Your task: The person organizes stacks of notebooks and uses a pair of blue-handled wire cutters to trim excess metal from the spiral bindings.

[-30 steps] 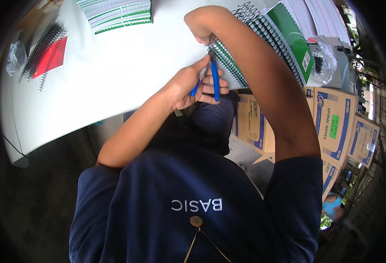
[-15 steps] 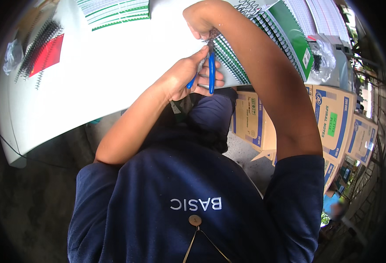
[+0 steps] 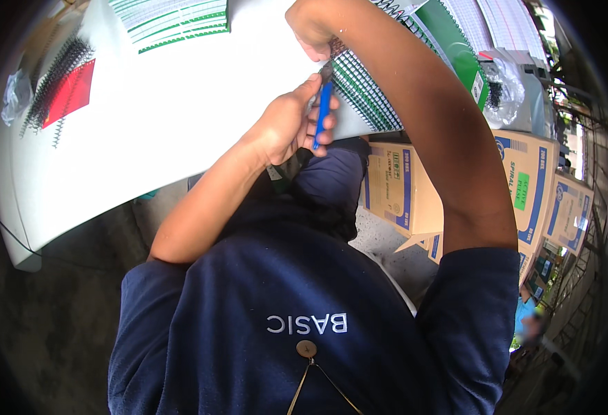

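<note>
My left hand [image 3: 288, 123] is closed around a pair of pliers with blue handles [image 3: 322, 114]. Their dark jaws [image 3: 326, 72] point away from me and meet the near-left corner of a stack of spiral-bound notebooks [image 3: 366, 91] with green-and-white edges and dark coils. Just beyond the jaws, my right hand [image 3: 312, 29] is curled at that same corner, its arm arching over the stack. The right fingertips are mostly hidden, so what they pinch cannot be made out.
A white table [image 3: 172, 104] carries another notebook stack [image 3: 172, 24], loose black coils [image 3: 58, 76] on a red sheet [image 3: 72, 97], and crumpled clear plastic [image 3: 17, 95]. At right lie a green-covered notebook [image 3: 449, 48] and a plastic bag [image 3: 508, 86]. Cardboard boxes [image 3: 390, 183] stand below the table's edge.
The plier handles, spread apart before, are now squeezed together so that one blue handle shows. My left fingers have closed further. The right hand stays at the notebook corner; the view has shifted slightly.
</note>
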Action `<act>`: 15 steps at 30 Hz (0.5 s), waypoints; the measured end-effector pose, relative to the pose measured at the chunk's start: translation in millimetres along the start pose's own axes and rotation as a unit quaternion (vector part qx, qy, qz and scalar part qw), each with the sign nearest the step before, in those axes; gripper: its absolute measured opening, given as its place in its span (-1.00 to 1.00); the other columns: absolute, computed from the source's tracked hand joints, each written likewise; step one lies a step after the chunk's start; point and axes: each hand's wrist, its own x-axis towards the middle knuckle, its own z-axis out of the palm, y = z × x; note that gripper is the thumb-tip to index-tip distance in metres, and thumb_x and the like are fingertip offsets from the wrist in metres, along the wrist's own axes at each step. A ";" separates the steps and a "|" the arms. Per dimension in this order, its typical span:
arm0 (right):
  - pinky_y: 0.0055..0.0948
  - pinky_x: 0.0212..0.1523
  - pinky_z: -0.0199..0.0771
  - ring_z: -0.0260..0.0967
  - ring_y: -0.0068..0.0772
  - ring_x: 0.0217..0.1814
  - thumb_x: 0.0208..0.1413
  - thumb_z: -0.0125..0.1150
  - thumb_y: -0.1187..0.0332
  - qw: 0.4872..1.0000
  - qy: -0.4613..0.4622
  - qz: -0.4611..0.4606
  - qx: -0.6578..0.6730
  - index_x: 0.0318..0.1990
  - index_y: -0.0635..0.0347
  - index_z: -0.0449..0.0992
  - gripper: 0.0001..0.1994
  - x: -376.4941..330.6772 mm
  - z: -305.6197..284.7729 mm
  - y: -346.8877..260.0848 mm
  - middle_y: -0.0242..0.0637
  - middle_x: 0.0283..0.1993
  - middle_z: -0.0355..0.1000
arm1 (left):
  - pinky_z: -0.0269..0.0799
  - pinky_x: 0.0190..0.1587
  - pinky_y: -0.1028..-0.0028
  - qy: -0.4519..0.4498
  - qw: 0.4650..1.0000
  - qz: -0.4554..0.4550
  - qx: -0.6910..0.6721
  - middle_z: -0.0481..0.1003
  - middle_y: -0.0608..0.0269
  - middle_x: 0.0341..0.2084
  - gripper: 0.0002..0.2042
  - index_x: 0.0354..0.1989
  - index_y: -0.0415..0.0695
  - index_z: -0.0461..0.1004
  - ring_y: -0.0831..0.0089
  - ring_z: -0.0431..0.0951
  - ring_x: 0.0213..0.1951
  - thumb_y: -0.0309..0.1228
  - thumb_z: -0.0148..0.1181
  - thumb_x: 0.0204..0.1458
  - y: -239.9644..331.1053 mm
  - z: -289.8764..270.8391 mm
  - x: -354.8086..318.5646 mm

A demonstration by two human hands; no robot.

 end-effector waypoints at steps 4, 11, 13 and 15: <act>-0.18 -0.17 0.39 0.44 -0.19 -0.24 -0.15 0.23 0.45 1.000 0.004 -0.010 0.024 -0.33 0.12 0.62 -0.83 2.8 5.2 11.6 -0.13 -0.25 0.51 | 0.50 -0.24 0.31 0.256 0.943 -0.017 0.211 0.44 0.16 -0.39 -0.44 -0.10 -0.22 0.35 0.32 0.52 -0.35 0.07 -0.36 0.20 2.5 58.3 -2.9; -0.17 -0.18 0.39 0.43 -0.17 -0.24 -0.16 0.24 0.48 0.999 0.014 -0.003 0.033 -0.32 0.14 0.62 -0.82 -5.0 2.7 11.4 -0.12 -0.25 0.51 | 0.51 -0.32 0.35 0.139 0.986 0.010 0.086 0.42 0.20 -0.46 -0.44 -0.10 -0.22 0.34 0.32 0.52 -0.37 0.08 -0.33 0.19 5.5 40.0 9.8; -0.17 -0.20 0.40 0.43 -0.17 -0.25 -0.16 0.24 0.49 0.999 0.035 -0.014 0.023 -0.33 0.15 0.62 -0.82 -7.5 1.0 9.4 -0.11 -0.26 0.51 | 0.52 -0.27 0.32 0.025 0.999 0.008 0.031 0.43 0.16 -0.42 -0.43 -0.07 -0.24 0.34 0.28 0.54 -0.31 0.08 -0.33 0.19 2.6 9.6 3.3; -0.17 -0.21 0.40 0.44 -0.16 -0.25 -0.17 0.23 0.51 0.997 0.067 -0.032 0.010 -0.35 0.17 0.62 -0.83 -8.4 4.6 8.8 -0.10 -0.27 0.51 | 0.52 -0.28 0.32 0.129 0.984 -0.006 0.125 0.43 0.15 -0.41 -0.42 -0.07 -0.25 0.33 0.28 0.54 -0.30 0.09 -0.34 0.19 3.7 38.1 -0.5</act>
